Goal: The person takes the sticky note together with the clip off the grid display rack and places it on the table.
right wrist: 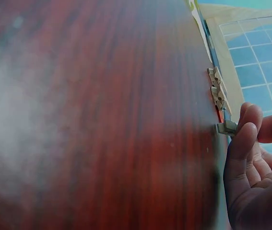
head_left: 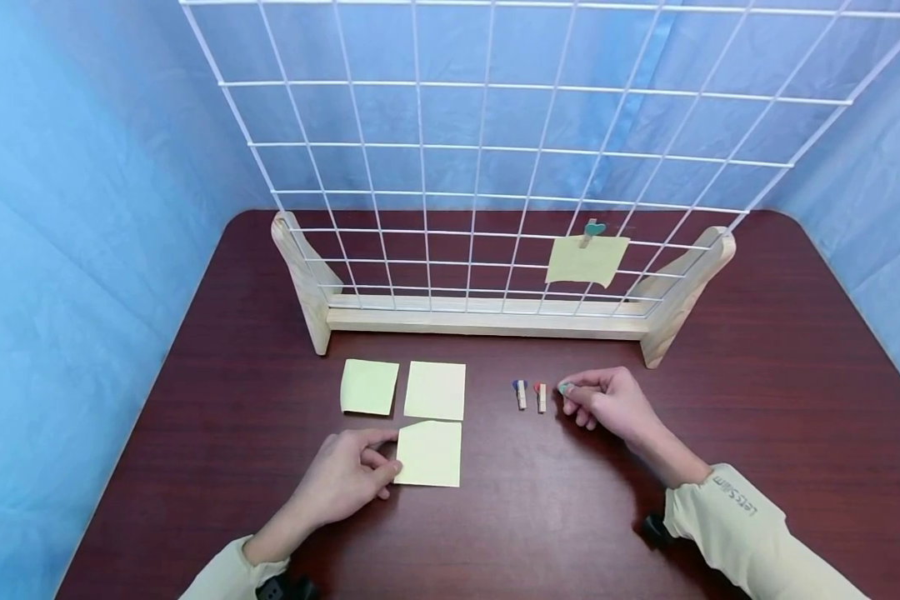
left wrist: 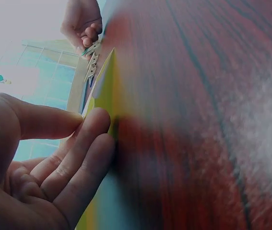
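Observation:
My left hand (head_left: 343,477) pinches the left edge of the nearest pale yellow sticky note (head_left: 431,455) between thumb and fingers. That sheet lies low over the table, its edge lifted in the left wrist view. Just beyond it are a second yellow note (head_left: 435,390) and a greener one (head_left: 369,387) with a curled edge. On the right, my right hand (head_left: 607,403) pinches a small wooden clothespin (right wrist: 227,128) with a green heart (head_left: 565,388), partly hidden by the fingers. Beside it lie a red-heart clothespin (head_left: 542,398) and a blue-heart clothespin (head_left: 521,395).
A white wire grid (head_left: 487,150) stands at the back on a wooden base (head_left: 487,323) with two side feet. Low on its right side hangs a yellow note (head_left: 587,260) under a green-heart clothespin (head_left: 592,230). Blue cloth (head_left: 67,208) surrounds the dark red table (head_left: 525,533).

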A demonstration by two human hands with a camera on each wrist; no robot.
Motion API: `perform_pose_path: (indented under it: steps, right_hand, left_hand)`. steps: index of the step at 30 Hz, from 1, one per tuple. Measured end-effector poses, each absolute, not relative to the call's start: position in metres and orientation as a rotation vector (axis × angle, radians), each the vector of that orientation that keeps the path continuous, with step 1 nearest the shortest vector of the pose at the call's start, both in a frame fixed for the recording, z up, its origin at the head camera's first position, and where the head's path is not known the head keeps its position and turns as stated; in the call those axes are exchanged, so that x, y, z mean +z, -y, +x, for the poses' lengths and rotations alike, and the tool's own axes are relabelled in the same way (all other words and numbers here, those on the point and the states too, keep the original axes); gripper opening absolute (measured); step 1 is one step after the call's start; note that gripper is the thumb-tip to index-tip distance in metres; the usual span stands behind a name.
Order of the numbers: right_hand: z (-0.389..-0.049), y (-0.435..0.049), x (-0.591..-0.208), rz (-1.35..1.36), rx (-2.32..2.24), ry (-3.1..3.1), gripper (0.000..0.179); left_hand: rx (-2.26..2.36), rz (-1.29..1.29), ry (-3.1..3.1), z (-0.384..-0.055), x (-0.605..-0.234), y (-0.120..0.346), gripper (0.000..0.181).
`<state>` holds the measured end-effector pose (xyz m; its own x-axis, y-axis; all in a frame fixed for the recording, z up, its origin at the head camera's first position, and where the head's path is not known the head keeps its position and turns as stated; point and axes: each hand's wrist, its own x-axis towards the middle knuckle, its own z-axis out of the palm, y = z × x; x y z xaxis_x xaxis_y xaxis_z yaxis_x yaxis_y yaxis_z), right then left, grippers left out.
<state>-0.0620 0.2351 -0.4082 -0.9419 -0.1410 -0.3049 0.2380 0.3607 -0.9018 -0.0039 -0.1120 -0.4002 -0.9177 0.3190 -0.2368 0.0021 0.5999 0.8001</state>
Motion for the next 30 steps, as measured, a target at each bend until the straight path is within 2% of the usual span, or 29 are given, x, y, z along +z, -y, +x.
perform_pose_path:
  steps: [6,16,30]
  right_hand:
    - [-0.062,-0.238,-0.412,0.085,-1.593,-2.296,0.023]
    - [-0.062,-0.239,-0.414,0.067,-1.613,-2.294,0.026]
    - [-0.064,-0.242,-0.419,0.114,-1.633,-2.279,0.024]
  left_hand:
    - [1.135,0.259,-2.582,-0.006,-0.399,0.112,0.037]
    - [0.964,0.225,-2.728,-0.011,-0.39,0.114,0.017]
    - [0.997,0.246,-2.719,-0.014,-0.38,0.111,0.012]
